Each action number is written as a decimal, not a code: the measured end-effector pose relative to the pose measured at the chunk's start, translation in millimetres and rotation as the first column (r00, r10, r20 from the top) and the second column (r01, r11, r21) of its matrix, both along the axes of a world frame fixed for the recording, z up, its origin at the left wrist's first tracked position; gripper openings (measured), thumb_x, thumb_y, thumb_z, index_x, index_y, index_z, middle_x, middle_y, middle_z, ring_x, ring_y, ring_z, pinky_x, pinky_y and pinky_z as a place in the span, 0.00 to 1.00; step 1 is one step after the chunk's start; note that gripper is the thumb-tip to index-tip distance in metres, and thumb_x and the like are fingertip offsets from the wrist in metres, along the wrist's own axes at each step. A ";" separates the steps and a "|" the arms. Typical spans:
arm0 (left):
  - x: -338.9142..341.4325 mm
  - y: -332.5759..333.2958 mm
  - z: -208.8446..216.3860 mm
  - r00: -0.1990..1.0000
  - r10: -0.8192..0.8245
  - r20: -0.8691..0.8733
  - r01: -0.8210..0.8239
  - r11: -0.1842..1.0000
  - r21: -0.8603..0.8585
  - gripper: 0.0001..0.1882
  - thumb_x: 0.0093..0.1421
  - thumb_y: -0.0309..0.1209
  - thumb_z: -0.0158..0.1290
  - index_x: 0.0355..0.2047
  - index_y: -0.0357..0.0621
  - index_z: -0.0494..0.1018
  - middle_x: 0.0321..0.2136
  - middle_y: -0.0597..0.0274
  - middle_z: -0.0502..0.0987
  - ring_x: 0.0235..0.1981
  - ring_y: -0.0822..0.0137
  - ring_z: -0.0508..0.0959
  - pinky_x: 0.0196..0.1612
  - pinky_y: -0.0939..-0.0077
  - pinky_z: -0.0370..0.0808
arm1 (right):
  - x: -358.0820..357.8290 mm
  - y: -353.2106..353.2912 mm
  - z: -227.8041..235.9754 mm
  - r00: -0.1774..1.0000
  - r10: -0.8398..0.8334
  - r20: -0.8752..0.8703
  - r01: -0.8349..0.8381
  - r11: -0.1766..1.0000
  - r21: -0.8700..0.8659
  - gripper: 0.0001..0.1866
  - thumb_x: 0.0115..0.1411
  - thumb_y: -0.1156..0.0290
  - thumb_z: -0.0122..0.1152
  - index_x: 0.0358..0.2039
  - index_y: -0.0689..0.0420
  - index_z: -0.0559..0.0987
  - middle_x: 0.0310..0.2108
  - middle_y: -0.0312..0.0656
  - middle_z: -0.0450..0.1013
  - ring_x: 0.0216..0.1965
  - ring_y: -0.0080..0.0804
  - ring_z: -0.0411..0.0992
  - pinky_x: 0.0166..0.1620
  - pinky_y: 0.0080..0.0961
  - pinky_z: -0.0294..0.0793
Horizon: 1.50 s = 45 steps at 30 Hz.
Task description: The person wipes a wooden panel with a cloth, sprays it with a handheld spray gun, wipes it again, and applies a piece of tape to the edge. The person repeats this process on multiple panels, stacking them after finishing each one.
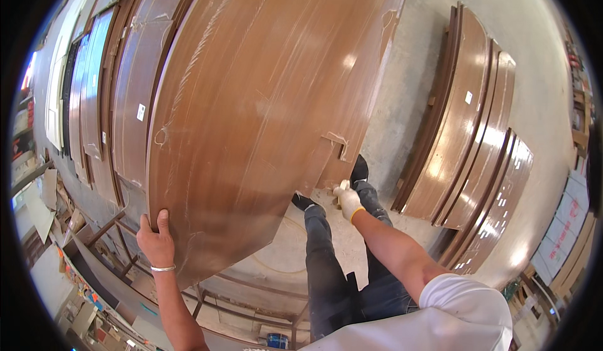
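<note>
A large brown wood-grain panel (251,112), covered in creased clear film, leans in front of me and fills the middle of the view. At its lower left edge my bare left hand (156,241) is closed, thumb on the face and fingers round the edge. My right hand (347,201), in a white knitted glove, is closed near the panel's lower right corner, by my feet. A small pale item (343,186) shows at its fingertips, too small to name. A rectangular cut-out (334,147) with loose film lies just beyond that hand.
Several brown panels (135,100) stand at the left. More brown panels (461,118) lie on the concrete floor (421,68) at the right. A metal frame (251,285) runs behind my legs, with a blue tin (277,340) by it. Scrap boards (41,206) sit far left.
</note>
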<state>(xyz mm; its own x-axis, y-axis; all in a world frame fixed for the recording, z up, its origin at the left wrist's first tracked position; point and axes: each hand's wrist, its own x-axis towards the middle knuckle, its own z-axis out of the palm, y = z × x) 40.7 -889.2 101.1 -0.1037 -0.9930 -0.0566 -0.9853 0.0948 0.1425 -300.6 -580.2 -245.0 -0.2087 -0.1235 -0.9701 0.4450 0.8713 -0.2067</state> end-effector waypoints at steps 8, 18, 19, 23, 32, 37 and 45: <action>16.7 24.4 -61.2 0.986 0.099 -0.137 -0.081 0.988 0.133 0.26 0.69 0.47 0.56 0.31 0.30 0.72 0.17 0.44 0.70 0.19 0.50 0.66 0.27 0.59 0.67 | -5.7 -47.8 -40.6 0.860 -0.509 -0.040 0.504 0.858 -0.102 0.09 0.61 0.70 0.63 0.43 0.47 0.80 0.29 0.30 0.71 0.25 0.24 0.70 0.27 0.26 0.68; 91.7 -36.8 -204.7 0.940 0.224 -0.256 -0.136 0.937 0.322 0.31 0.71 0.51 0.50 0.35 0.26 0.75 0.23 0.53 0.74 0.29 0.64 0.68 0.37 0.65 0.70 | -33.0 -60.8 -50.5 0.953 -0.302 0.038 0.304 0.952 -0.044 0.04 0.62 0.68 0.66 0.38 0.49 0.82 0.21 0.28 0.68 0.15 0.21 0.62 0.20 0.27 0.61; 102.1 -44.4 -220.2 0.951 0.228 -0.207 -0.146 0.926 0.349 0.32 0.71 0.53 0.49 0.35 0.26 0.75 0.24 0.51 0.75 0.30 0.64 0.69 0.38 0.65 0.71 | -31.5 -59.6 -49.6 0.959 -0.284 0.016 0.285 0.958 -0.032 0.03 0.62 0.69 0.67 0.36 0.49 0.81 0.20 0.28 0.68 0.15 0.19 0.61 0.20 0.26 0.60; 134.5 -60.8 -280.4 0.923 0.305 -0.234 -0.166 0.865 0.474 0.39 0.70 0.60 0.47 0.43 0.25 0.77 0.37 0.45 0.80 0.41 0.61 0.76 0.49 0.64 0.72 | -21.6 -55.3 -32.5 0.957 -0.288 -0.023 0.286 0.956 -0.065 0.05 0.62 0.69 0.67 0.35 0.51 0.77 0.22 0.29 0.69 0.13 0.19 0.59 0.18 0.26 0.58; 170.9 -54.2 -344.8 0.796 0.570 -0.201 -0.296 0.658 0.693 0.44 0.67 0.64 0.48 0.55 0.25 0.75 0.49 0.48 0.80 0.51 0.59 0.77 0.57 0.66 0.71 | -4.8 -29.0 35.1 0.953 -0.296 -0.064 0.286 0.949 -0.133 0.16 0.62 0.77 0.64 0.51 0.61 0.79 0.36 0.32 0.79 0.32 0.18 0.72 0.35 0.20 0.70; 180.6 -55.7 -344.6 0.864 0.492 -0.103 -0.300 0.669 0.680 0.46 0.66 0.66 0.46 0.55 0.26 0.76 0.52 0.45 0.79 0.54 0.57 0.78 0.59 0.66 0.72 | 13.0 -26.0 45.7 0.977 -0.167 -0.135 0.161 0.986 -0.052 0.12 0.61 0.73 0.67 0.45 0.59 0.82 0.36 0.37 0.83 0.36 0.21 0.78 0.39 0.23 0.73; 218.9 -22.1 -332.7 0.658 0.751 -0.048 -0.418 0.417 0.807 0.49 0.67 0.66 0.43 0.61 0.24 0.69 0.59 0.45 0.75 0.60 0.56 0.75 0.64 0.65 0.68 | 79.9 30.6 51.7 0.945 -0.269 0.186 0.243 0.958 0.150 0.08 0.61 0.68 0.69 0.38 0.56 0.79 0.27 0.34 0.77 0.19 0.21 0.68 0.23 0.27 0.67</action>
